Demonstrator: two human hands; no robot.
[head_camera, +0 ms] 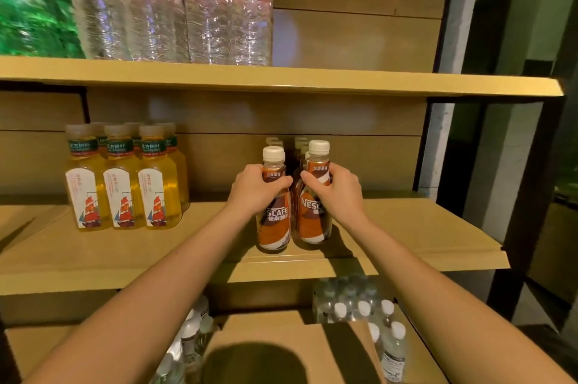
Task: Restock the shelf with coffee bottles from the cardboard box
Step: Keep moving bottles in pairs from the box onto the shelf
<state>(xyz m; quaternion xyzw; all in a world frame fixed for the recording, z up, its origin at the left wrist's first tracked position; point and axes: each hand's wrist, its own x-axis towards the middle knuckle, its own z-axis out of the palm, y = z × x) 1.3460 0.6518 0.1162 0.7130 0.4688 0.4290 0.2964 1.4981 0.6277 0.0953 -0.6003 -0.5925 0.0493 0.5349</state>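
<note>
Left hand: the left hand (pixel 253 188) is closed round the shoulder of the left coffee bottle (pixel 274 227), just under its white cap; the fingers are curled about the bottle and the thumb is laid across the label
Right hand: the right hand (pixel 337 189) is closed in the same way round the upper part of the right coffee bottle (pixel 312 224); the thumb is seen on the label's near side
Place of the bottles: both are held over the middle shelf (pixel 406 227), close to its front edge and towards its right half; they are just beside each other, nearly touching at the belly
Long axis: both bottles are held upright, caps up; the right one is seen a little higher in the frame and very slightly leaned; whether its base is fully down on the shelf cannot be told
Deciding relation: straight behind the two held bottles, towards the back panel, the coffee rows (pixel 300 145) are lined up, one behind each hand; each bottle is thus judged to be the front one of its own row, so little more than a release is called for
Nearer hand: neither; each bottle is matched to the hand on its own side
Risk: a knock into the caps behind is judged possible if the bottles are pushed back hard
Cardboard box: the cardboard box (pixel 281 349) is seen below the hands, at the bottom edge of the view; its contents are not shown
Other stock: the tea bottles (pixel 123 183) are grouped towards the left end of the same shelf, well apart from the coffee
</note>
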